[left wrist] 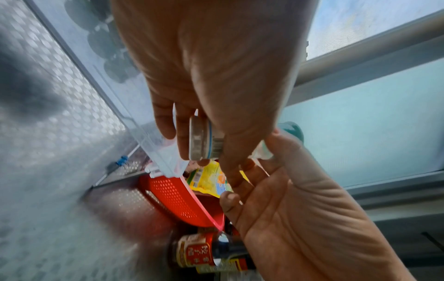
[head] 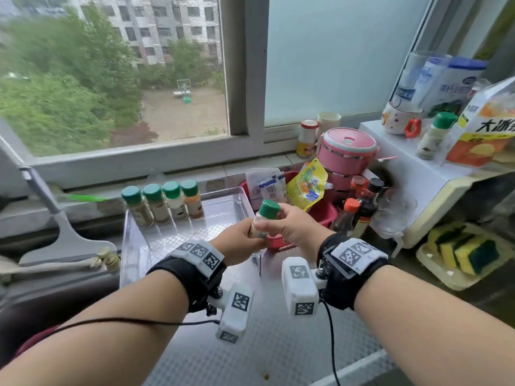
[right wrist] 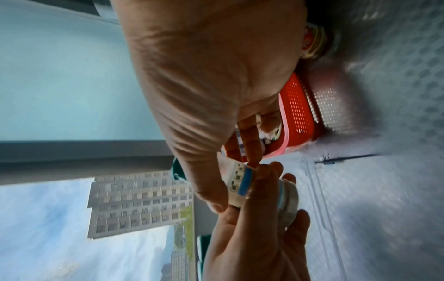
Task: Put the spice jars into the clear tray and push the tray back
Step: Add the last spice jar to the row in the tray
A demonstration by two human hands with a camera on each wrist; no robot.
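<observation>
Both hands grip one jar (head: 264, 218), left hand (head: 239, 242) at its base, right hand (head: 292, 228) higher; it tilts cap-up over the tray (head: 133, 246), open slot just left

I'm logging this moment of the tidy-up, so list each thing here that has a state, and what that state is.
Green-capped spice jar in hand: capped, tilted, held above the tray.
Four green-capped spice jars: capped, upright, in a row in the tray.
Clear plastic tray: on the counter, partly filled.
Left hand: grips the jar's base.
Right hand: grips the jar below its cap.
Pink lidded pot: closed.
</observation>
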